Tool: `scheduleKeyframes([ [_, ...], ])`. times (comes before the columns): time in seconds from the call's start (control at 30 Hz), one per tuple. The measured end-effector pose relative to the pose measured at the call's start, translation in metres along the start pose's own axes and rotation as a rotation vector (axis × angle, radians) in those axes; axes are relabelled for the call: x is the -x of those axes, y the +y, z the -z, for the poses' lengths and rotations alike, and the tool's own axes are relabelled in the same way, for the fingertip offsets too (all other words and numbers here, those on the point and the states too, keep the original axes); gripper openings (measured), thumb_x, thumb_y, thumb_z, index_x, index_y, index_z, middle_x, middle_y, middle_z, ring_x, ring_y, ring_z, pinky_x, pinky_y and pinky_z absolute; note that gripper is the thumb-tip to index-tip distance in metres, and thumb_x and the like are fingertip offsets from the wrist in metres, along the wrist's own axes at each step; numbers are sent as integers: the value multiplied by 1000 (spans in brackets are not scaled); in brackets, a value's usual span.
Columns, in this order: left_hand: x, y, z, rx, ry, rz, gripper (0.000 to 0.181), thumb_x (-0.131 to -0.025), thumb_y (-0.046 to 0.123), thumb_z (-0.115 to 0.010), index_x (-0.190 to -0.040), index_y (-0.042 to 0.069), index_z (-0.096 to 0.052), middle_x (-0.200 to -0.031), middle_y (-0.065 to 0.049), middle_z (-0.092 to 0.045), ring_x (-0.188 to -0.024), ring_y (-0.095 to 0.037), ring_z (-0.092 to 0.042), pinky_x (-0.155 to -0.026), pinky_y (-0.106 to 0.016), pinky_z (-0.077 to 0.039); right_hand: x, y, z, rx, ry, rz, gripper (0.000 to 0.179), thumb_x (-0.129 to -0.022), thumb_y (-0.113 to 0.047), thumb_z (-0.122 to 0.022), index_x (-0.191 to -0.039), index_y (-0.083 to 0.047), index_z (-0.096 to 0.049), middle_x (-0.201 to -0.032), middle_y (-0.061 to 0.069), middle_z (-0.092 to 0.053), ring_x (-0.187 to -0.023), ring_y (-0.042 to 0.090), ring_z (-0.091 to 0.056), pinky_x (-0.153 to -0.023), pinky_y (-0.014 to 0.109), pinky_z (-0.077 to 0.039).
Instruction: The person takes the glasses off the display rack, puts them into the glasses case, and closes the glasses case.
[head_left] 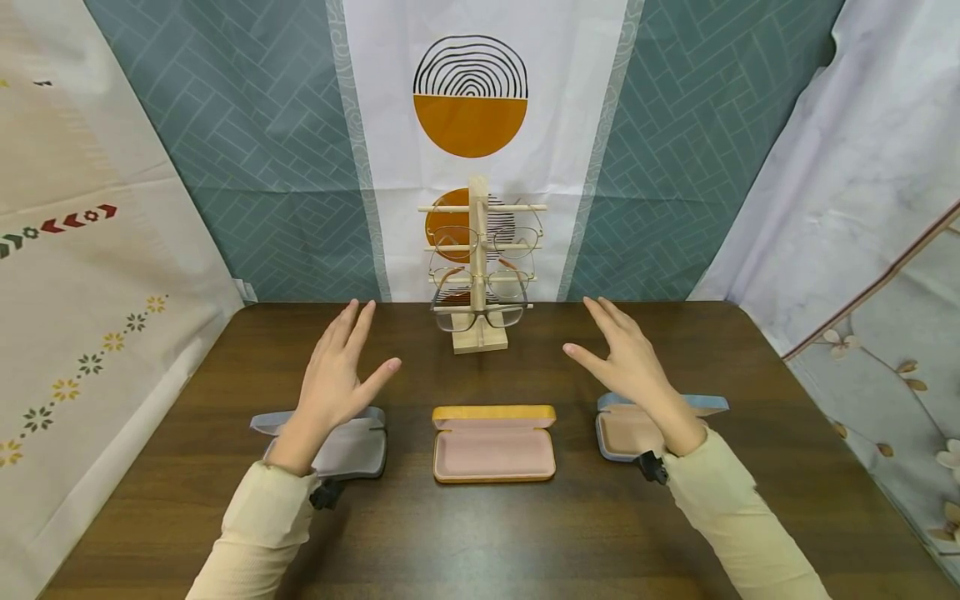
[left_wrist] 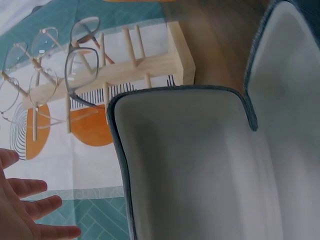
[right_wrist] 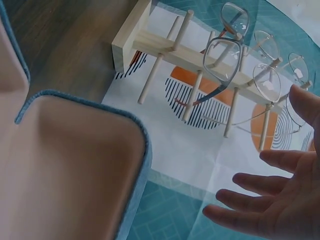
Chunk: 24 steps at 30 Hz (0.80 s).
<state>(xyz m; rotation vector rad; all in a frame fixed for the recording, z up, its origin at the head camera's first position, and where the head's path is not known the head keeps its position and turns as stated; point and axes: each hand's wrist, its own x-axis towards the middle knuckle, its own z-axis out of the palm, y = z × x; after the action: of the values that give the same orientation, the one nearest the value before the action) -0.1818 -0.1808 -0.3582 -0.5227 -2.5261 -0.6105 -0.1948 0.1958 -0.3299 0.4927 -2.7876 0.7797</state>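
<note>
In the head view my left hand [head_left: 330, 379] hovers with fingers spread over the grey-lined glasses case [head_left: 352, 447], which lies with its lid up. My right hand [head_left: 626, 358] is likewise raised above a blue glasses case [head_left: 617, 432] with a tan lining, also lid up. Neither hand holds anything. Between them lies a yellow glasses case [head_left: 495, 456], open and lined in pink. Behind it a wooden display stand [head_left: 480, 333] carries three pairs of glasses: a dark-framed pair [head_left: 480, 317] lowest, and two thin metal-framed pairs [head_left: 453, 244] above. My forearms partly hide the outer cases.
All of this stands on a dark brown wooden table [head_left: 487, 542]. A patterned cloth [head_left: 277, 150] hangs behind the table's back edge, with a pale curtain [head_left: 90, 292] on the left and another curtain [head_left: 885, 333] on the right.
</note>
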Motion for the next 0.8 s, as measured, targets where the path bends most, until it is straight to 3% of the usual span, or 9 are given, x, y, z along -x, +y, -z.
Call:
scheduleKeyframes([
  [0.53, -10, 7, -7, 26, -32, 11, 76, -88, 59, -40, -147, 16, -18, -147, -19, -20, -131, -40, -21, -101, -57, -20, -14, -13, -7, -21, -7, 25, 74, -86, -41, -59, -143, -6, -27, -145, 22, -23, -130, 44, -21, -98, 62, -23],
  [0.8, -19, 11, -8, 59, -4, 1, 74, -90, 58, -38, -146, 13, -21, -146, -18, -22, -130, -39, -23, -102, -56, -21, -21, -16, -8, -39, 13, 35, 74, -87, -41, -59, -144, -8, -26, -146, 19, -24, -130, 40, -23, -99, 59, -24],
])
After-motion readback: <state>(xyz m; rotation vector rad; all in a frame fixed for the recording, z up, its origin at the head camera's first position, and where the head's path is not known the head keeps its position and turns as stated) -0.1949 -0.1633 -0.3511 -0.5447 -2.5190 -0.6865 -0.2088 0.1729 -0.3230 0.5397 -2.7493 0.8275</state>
